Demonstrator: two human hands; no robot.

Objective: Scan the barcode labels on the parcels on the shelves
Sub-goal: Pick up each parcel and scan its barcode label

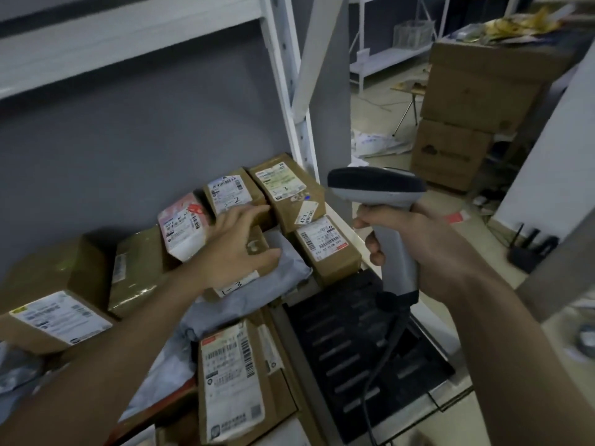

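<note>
Holding a grey barcode scanner (383,201) upright, the right hand (415,249) has its fingers wrapped round the handle; forefinger sits at the front, near the trigger. Scanner's long axis runs roughly vertical through the handle. The dark head at the top juts to the left, toward the parcels. Black cable (383,358) hangs from the handle base and trails down.

Left hand (238,249) is spread wide, fingers fairly straight, resting on parcels in the middle of the shelf (341,217). Fingertips reach a small brown box (231,194) with a white label marked "5-2". Thumb lies toward a grey plastic mailer (280,275).

Shelf load, a loose crowded heap:
- a longer brown box (286,191) at the back right, label up, leaning across its neighbours
- a brown box (325,249) at the right edge, barcode label facing up
- a pink-and-white packet (183,226) tilted to the left of the hand
- a taped brown box (135,268) further left
- a large brown box (54,304) at far left, white label on top
- a flat brown box (235,381) nearest the camera, long label with several barcodes

A black slotted tray (363,349) sits below the scanner, beside the heap. White shelf post (299,117) rises behind the parcels. Stacked cardboard cartons (467,107) stand on the floor well apart to the right.
</note>
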